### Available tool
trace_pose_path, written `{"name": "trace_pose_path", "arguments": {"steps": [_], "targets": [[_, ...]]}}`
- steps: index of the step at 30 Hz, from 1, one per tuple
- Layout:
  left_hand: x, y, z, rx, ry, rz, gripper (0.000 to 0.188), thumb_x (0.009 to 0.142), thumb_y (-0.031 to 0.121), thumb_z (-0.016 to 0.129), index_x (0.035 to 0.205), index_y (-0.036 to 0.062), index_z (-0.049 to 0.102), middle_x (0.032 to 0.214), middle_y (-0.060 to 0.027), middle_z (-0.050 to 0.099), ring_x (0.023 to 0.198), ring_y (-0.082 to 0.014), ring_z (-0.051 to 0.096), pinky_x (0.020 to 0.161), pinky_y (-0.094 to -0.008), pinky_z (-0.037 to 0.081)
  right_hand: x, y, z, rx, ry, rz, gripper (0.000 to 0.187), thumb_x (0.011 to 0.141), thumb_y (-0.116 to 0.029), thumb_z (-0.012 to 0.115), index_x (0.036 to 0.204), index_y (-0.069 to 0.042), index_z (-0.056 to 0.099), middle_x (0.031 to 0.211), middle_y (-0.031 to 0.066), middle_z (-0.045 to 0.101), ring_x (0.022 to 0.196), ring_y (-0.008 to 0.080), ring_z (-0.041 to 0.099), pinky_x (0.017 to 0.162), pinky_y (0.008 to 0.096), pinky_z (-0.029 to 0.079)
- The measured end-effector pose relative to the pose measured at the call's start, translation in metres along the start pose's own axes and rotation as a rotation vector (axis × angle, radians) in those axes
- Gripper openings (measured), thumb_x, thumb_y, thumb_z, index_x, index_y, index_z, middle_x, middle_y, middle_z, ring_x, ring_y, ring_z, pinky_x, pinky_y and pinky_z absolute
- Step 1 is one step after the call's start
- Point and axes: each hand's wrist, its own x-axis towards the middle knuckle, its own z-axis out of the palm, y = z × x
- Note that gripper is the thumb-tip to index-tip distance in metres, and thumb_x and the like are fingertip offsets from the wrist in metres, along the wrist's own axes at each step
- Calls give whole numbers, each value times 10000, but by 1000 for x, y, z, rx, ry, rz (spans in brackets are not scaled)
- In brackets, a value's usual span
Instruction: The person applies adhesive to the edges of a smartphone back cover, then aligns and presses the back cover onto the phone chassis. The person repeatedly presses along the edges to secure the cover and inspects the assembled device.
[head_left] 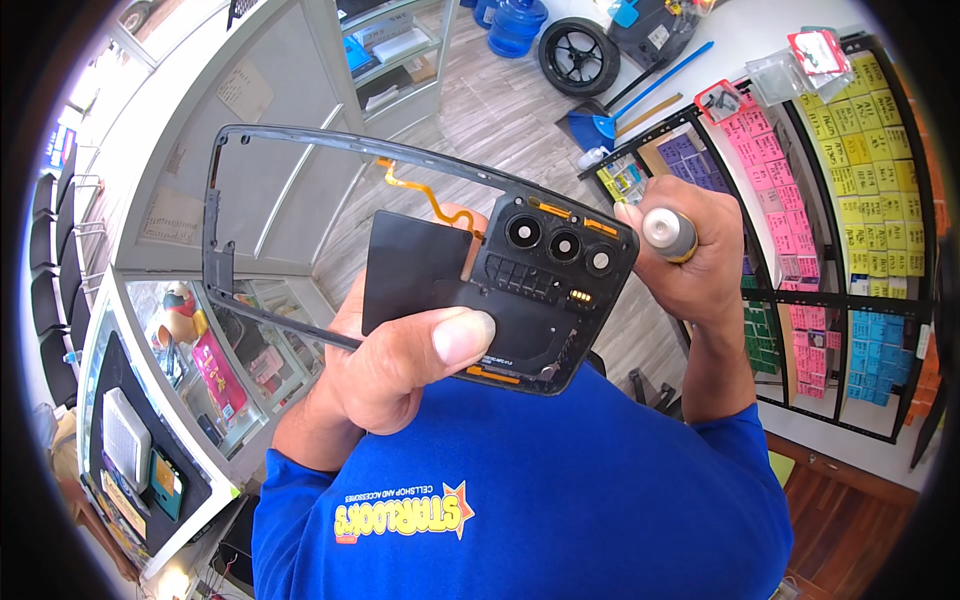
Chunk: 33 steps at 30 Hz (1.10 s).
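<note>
My left hand (388, 372) is closed on a black phone frame (530, 335), its thumb across the face and its fingers behind. The frame tilts in the air before my chest. One end carries three round camera lenses (565, 246) and small gold contacts; the other is an open rim that I see through. A black sheet (412, 268) extends from the solid part into the opening. A thin orange flex cable (425, 192) curls beside it. At the frame's right corner my right hand (705, 240) is wrapped round a screwdriver handle (670, 234), seen end-on; its tip is hidden.
Grey cabinets and a glass display case (225, 370) stand on the left, with devices on a dark counter mat (120, 430). At right, a black rack (800, 290) holds many coloured boxes. A black wheel (578, 57), a blue dustpan (590, 130) and blue water jugs (516, 28) are farther back.
</note>
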Motion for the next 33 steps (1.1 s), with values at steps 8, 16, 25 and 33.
{"name": "trace_pose_path", "arguments": {"steps": [8,16,25,33], "targets": [[1,-3,-8,-53,36,76,649,719,294,622,1149,-190,578,1002,-320,693,831,-348,736,754,-393,620,9,-1,-17,-133,-55,-59,220,761,-107,844,802,-62,633,656,66,588,543,214,565,509,313,429],[-2,-7,-8,-199,76,60,611,722,267,582,1139,-180,583,1023,-313,691,871,-385,732,800,-423,620,12,-1,-14,-127,-84,-70,215,796,-111,828,765,-66,619,644,72,567,525,226,545,495,322,414],[1,-5,-7,-247,30,44,626,718,245,565,1167,-191,570,1071,-337,675,903,-403,730,830,-433,620,14,-1,-13,-135,-83,-75,216,806,-115,819,756,-65,615,640,69,567,529,228,556,498,331,418],[2,-4,-3,-192,53,49,642,705,249,583,1191,-170,567,1082,-324,679,915,-399,730,840,-443,622,16,-1,-12,-126,-89,-72,213,806,-117,811,751,-65,612,641,71,568,531,239,559,499,333,421]]}}
